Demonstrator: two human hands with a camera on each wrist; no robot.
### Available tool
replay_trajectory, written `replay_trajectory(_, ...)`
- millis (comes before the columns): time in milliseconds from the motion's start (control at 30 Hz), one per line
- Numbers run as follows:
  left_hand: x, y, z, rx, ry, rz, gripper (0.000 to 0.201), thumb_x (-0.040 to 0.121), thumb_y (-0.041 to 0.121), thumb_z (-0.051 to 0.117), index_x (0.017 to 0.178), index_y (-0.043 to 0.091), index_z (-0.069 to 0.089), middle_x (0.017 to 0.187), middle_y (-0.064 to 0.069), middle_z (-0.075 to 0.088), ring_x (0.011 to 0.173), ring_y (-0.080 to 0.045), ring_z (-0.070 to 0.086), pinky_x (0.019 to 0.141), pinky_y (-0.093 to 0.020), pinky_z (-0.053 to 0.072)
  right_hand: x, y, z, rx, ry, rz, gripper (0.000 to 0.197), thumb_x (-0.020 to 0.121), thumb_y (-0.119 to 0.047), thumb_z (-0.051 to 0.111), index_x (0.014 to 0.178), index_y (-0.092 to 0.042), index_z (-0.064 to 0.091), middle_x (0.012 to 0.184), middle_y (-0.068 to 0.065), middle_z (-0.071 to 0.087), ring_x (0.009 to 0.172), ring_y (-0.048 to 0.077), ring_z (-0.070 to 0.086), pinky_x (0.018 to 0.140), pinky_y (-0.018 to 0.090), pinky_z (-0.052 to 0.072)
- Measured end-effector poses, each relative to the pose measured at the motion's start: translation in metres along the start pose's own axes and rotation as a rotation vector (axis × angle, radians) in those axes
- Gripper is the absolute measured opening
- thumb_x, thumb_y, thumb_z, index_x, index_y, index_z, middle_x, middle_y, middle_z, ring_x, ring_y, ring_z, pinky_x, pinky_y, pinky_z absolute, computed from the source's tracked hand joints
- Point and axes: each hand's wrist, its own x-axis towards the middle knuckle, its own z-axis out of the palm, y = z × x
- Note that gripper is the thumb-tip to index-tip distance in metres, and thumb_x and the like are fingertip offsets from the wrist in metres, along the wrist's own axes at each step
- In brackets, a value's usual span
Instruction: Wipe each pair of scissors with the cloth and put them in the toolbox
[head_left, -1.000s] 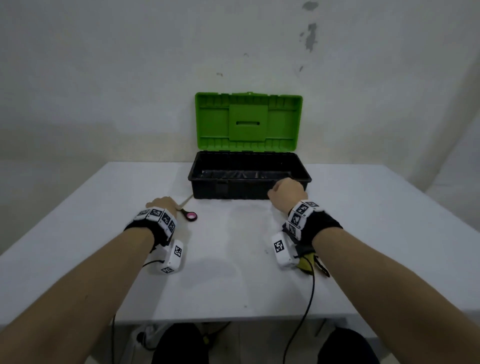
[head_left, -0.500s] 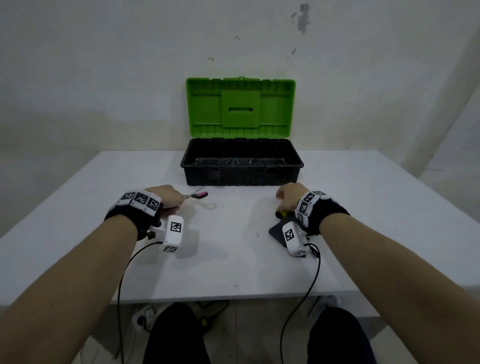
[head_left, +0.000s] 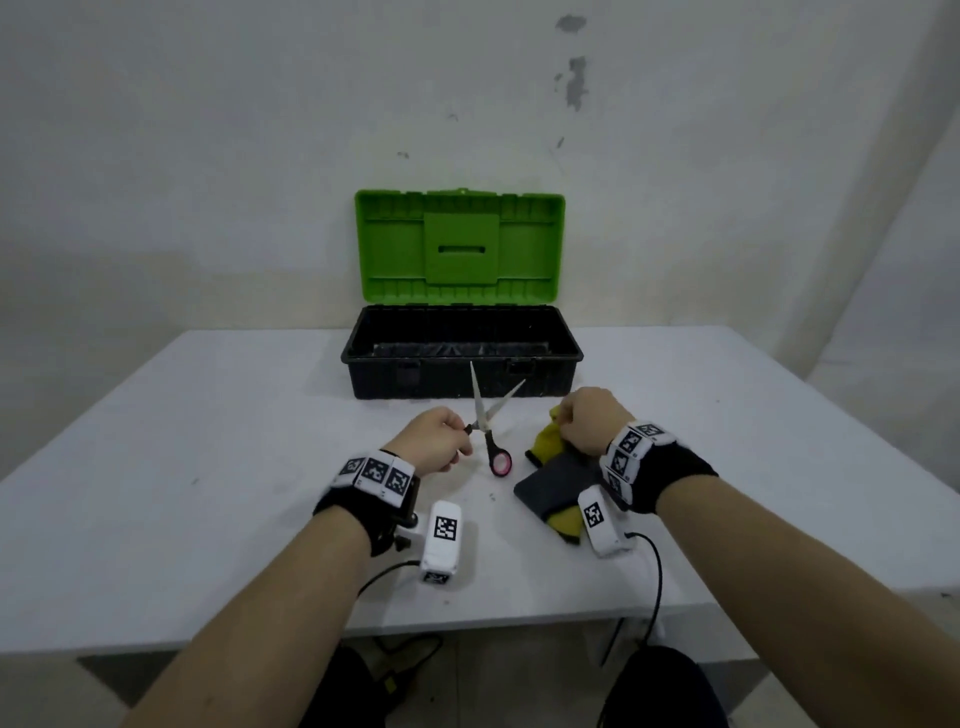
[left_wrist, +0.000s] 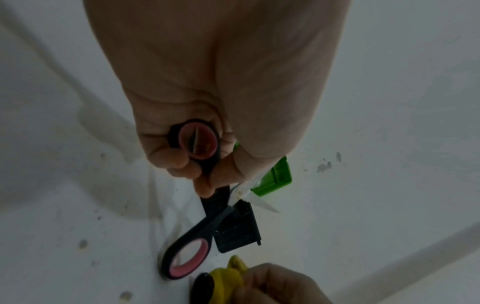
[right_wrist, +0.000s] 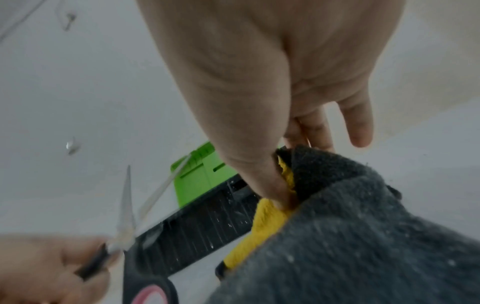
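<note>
While half a second ago my left hand (head_left: 434, 446) held the scissors (head_left: 488, 421) low near the tabletop (head_left: 208, 467), it now holds them raised in front of the toolbox (head_left: 462, 358), blades splayed in a V and pointing away from me. My left grip is clamped on one black handle loop; the other loop, lined in pink, hangs free below and to the right of that grip. My right hand (head_left: 589, 423) has meanwhile lifted one end of the cloth (head_left: 550, 478), thumb and fingers pinched on a yellow fold, with the rest trailing onto the tabletop beneath my wrist. Blades and cloth are near but apart, just right of the left grip; I judge that pick-up is complete and wiping is about to begin.

Materials: the blades are thin, pale, tapered metal; the handles are smooth, rounded black plastic. The cloth is soft and napped, grey on one face and yellow on the other. The toolbox, beyond both grips, is a rigid, ribbed black tub with its green lid (head_left: 460, 244) standing open; I can make out no scissors inside.
</note>
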Motion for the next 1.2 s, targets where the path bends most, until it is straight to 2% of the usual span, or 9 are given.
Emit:
replay_trajectory(133,0.008,0.009,-0.002,-0.136,0.061,0.035,0.013,0.089,-0.003,0.050,0.089,0.010,0.054,0.072,-0.008,0.052,0.058,-0.016,0.044,0.049,-0.025,0.034,-0.006,0.009,-0.011,0.307,0.148,-0.148,0.009,0.094,-0.029,0.048,0.099,-0.026,0.056,0.103,0.008,0.061,0.094,0.030,0.058,0.086,0.044,0.049)
replay_trajectory(333,0.007,0.012,0.002,-0.233,0.002,0.123,0.009,0.097,0.014,0.059,0.093,0.005,0.059,0.067,-0.001,0.042,0.052,-0.010,0.036,0.043,-0.018,0.027,-0.009,-0.006,-0.011,0.691,0.182,-0.207,0.010,0.101,-0.020,0.043,0.097,-0.016,0.051,0.072,-0.002,0.050,0.064,0.013,0.047,0.064,0.029,0.038)
replay_trajectory(500,0.011,0.001,0.002,-0.193,-0.048,0.169,0.039,0.094,0.026,0.067,0.112,-0.008,0.061,0.068,0.002,0.039,0.050,-0.008,0.033,0.044,-0.019,0.025,-0.017,-0.021,-0.009,0.888,0.081,-0.151,0.026,0.104,-0.030,0.034,0.102,-0.012,0.053,0.083,0.004,0.052,0.069,0.018,0.054,0.065,0.034,0.048)
replay_trajectory(600,0.014,0.000,0.003,-0.120,-0.042,0.194,0.029,0.093,0.032,0.067,0.097,0.003,0.067,0.066,0.002,0.038,0.048,-0.007,0.032,0.044,-0.021,0.024,-0.030,-0.026,-0.012,0.984,-0.040,-0.107,0.028,0.100,-0.040,0.040,0.101,-0.014,0.052,0.081,0.005,0.050,0.065,0.017,0.052,0.056,0.032,0.044)
replay_trajectory(667,0.015,0.001,0.005,-0.091,-0.051,0.208,0.025,0.092,0.034,0.068,0.085,0.010,0.065,0.066,0.001,0.038,0.048,-0.008,0.029,0.043,-0.021,0.022,-0.038,-0.026,-0.013,0.977,-0.147,-0.119,0.020,0.095,-0.033,0.050,0.109,-0.018,0.049,0.081,0.005,0.055,0.063,0.018,0.054,0.052,0.029,0.044)
replay_trajectory(733,0.017,0.001,0.009,-0.079,-0.041,0.214,0.031,0.091,0.036,0.068,0.090,0.005,0.066,0.068,-0.002,0.039,0.047,-0.009,0.029,0.042,-0.021,0.022,-0.039,-0.024,-0.012,0.867,-0.149,-0.215,0.024,0.092,-0.021,0.056,0.115,-0.019,0.050,0.090,0.006,0.059,0.069,0.018,0.059,0.058,0.030,0.050)
replay_trajectory(833,0.020,0.003,0.013,-0.070,-0.051,0.225,0.041,0.092,0.038,0.066,0.097,-0.003,0.063,0.069,-0.003,0.038,0.047,-0.008,0.030,0.042,-0.020,0.023,-0.037,-0.023,-0.013,0.718,-0.003,-0.384,0.018,0.096,-0.017,0.055,0.112,-0.019,0.063,0.108,0.000,0.055,0.089,0.013,0.062,0.079,0.023,0.053)
replay_trajectory(1067,0.019,0.010,0.020,-0.031,-0.073,0.243,0.037,0.091,0.040,0.067,0.092,0.003,0.067,0.063,0.002,0.039,0.046,-0.008,0.030,0.042,-0.021,0.024,-0.035,-0.029,-0.018,0.596,0.333,-0.513,0.013,0.085,-0.013,0.070,0.097,-0.015,0.067,0.087,-0.004,0.067,0.073,0.006,0.063,0.067,0.020,0.052)
replay_trajectory(1200,0.015,0.015,0.023,-0.055,-0.081,0.284,0.030,0.093,0.035,0.067,0.092,0.005,0.068,0.058,0.005,0.039,0.044,-0.007,0.028,0.041,-0.019,0.024,-0.031,-0.030,-0.014,0.457,0.457,-0.600,0.012,0.081,-0.017,0.075,0.091,-0.010,0.077,0.091,0.003,0.066,0.079,0.011,0.061,0.075,0.013,0.045)
